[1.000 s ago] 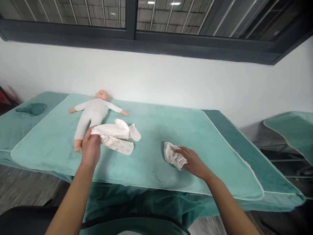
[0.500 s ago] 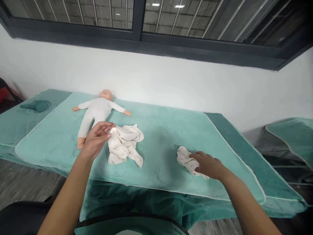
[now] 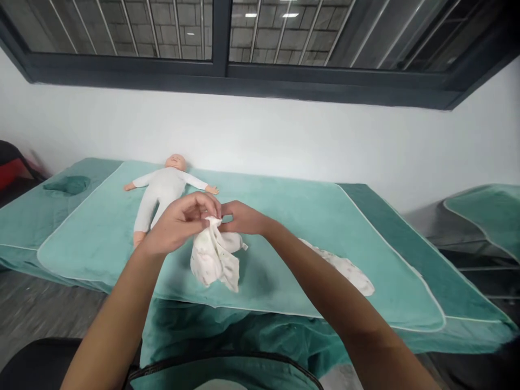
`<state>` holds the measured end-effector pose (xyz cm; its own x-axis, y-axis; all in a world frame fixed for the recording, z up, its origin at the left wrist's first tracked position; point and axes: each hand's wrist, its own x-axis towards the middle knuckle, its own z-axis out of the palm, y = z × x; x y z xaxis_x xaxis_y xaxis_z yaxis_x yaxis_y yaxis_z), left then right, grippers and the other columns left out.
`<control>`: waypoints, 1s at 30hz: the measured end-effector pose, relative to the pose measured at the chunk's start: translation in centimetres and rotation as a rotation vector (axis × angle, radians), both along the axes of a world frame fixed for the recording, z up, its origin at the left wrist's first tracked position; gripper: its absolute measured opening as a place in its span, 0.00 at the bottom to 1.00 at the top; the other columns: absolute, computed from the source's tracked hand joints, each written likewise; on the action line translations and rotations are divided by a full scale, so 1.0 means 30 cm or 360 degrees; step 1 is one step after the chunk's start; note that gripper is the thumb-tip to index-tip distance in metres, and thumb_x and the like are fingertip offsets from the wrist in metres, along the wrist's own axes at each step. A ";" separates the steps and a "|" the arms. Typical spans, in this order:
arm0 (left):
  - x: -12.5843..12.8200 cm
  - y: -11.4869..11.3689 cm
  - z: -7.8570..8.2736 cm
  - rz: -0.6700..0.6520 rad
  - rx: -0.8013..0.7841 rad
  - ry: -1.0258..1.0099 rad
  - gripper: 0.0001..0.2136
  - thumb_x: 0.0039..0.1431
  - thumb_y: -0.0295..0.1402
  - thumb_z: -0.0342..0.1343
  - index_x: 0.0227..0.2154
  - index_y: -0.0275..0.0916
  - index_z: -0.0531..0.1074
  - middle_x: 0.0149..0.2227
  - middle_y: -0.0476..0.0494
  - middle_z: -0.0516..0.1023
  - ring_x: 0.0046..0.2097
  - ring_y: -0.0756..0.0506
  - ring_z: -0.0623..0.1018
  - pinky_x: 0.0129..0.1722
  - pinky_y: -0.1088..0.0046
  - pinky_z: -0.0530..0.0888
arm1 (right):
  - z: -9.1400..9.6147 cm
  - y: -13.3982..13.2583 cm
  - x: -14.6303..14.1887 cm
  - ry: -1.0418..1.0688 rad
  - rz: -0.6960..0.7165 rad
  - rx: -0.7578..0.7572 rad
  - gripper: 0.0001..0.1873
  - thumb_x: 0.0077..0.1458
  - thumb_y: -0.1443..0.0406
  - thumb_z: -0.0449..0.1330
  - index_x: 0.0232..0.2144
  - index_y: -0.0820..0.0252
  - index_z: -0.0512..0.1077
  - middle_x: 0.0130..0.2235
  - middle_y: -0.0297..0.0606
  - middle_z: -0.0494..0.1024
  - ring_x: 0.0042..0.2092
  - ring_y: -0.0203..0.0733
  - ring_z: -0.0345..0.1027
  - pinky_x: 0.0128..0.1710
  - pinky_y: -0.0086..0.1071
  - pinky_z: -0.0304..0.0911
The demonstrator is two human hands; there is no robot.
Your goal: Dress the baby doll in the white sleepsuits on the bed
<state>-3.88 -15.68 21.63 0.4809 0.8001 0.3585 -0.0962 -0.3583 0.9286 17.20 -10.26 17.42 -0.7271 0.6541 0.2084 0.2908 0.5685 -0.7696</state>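
My left hand (image 3: 179, 223) and my right hand (image 3: 241, 218) meet above the teal mat (image 3: 284, 216), both pinching the top edge of a small white printed baby garment (image 3: 213, 257) that hangs down from them, lifted off the mat. A second white printed cloth (image 3: 345, 268) lies flat on the mat to the right, partly hidden behind my right forearm. A baby doll (image 3: 160, 189) in a pale one-piece lies on its back at the far left of the mat, arms spread, just beyond my left hand.
The mat covers a teal-draped table (image 3: 377, 211) against a white wall under a dark-framed window. A folded dark teal cloth (image 3: 67, 185) lies at the far left. Another teal-covered surface (image 3: 487, 216) stands at the right. A dark chair edge sits below.
My right hand left the cloth at the right, which now lies spread flat, and crossed over to the left. Both hands took hold of the white garment and lifted it off the mat.
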 end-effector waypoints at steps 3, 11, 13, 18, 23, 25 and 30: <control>-0.036 0.003 -0.010 0.0396 -0.0012 -0.0080 0.05 0.52 0.28 0.61 0.33 0.39 0.73 0.36 0.44 0.75 0.40 0.45 0.75 0.37 0.70 0.71 | -0.003 0.012 -0.018 0.0123 -0.0216 0.0066 0.05 0.53 0.63 0.61 0.29 0.57 0.69 0.30 0.29 0.71 0.33 0.36 0.64 0.37 0.31 0.61; 0.005 0.005 -0.112 0.0592 0.0158 0.0881 0.10 0.58 0.37 0.57 0.42 0.42 0.72 0.40 0.46 0.77 0.40 0.44 0.76 0.39 0.70 0.71 | 0.000 -0.043 0.029 0.0314 -0.0693 0.0220 0.11 0.48 0.65 0.55 0.25 0.54 0.53 0.30 0.30 0.68 0.33 0.36 0.61 0.35 0.30 0.57; 0.005 0.028 -0.141 0.0604 0.0336 0.1238 0.07 0.59 0.35 0.56 0.39 0.43 0.74 0.40 0.45 0.78 0.42 0.41 0.77 0.40 0.68 0.70 | -0.002 -0.038 0.072 -0.0020 -0.0853 0.0403 0.09 0.49 0.64 0.58 0.26 0.55 0.57 0.28 0.28 0.67 0.29 0.36 0.57 0.32 0.30 0.52; -0.042 0.133 -0.195 0.1031 0.0390 0.1297 0.10 0.60 0.32 0.51 0.41 0.44 0.75 0.43 0.46 0.81 0.46 0.39 0.78 0.44 0.67 0.70 | -0.019 0.004 0.228 -0.0698 -0.0969 0.0574 0.09 0.58 0.59 0.60 0.41 0.53 0.69 0.32 0.31 0.74 0.31 0.38 0.62 0.30 0.30 0.48; -0.054 0.176 -0.212 0.1174 0.0347 0.1087 0.09 0.58 0.36 0.53 0.39 0.41 0.74 0.40 0.45 0.81 0.44 0.40 0.78 0.44 0.68 0.70 | -0.046 0.004 0.371 -0.1007 -0.1190 0.0501 0.11 0.60 0.63 0.56 0.45 0.53 0.72 0.41 0.36 0.77 0.34 0.40 0.66 0.32 0.30 0.52; -0.045 0.167 -0.203 0.1166 0.0378 0.1163 0.08 0.57 0.36 0.54 0.37 0.41 0.74 0.39 0.45 0.80 0.43 0.40 0.77 0.44 0.68 0.70 | -0.056 -0.016 0.407 -0.1034 -0.1355 0.0589 0.15 0.59 0.68 0.53 0.46 0.53 0.73 0.45 0.40 0.76 0.36 0.41 0.67 0.33 0.32 0.55; -0.028 0.139 -0.143 0.0898 0.0177 0.1126 0.11 0.57 0.42 0.56 0.38 0.42 0.72 0.38 0.48 0.79 0.39 0.42 0.76 0.38 0.71 0.70 | -0.079 -0.057 0.441 -0.0392 -0.1248 0.0597 0.17 0.54 0.71 0.50 0.41 0.57 0.75 0.48 0.42 0.77 0.46 0.47 0.69 0.43 0.35 0.63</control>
<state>-4.72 -11.51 17.33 0.1656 0.9618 0.2180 0.6994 -0.2704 0.6616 30.42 -11.96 15.06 -0.1534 0.9012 0.4053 0.8327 0.3388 -0.4381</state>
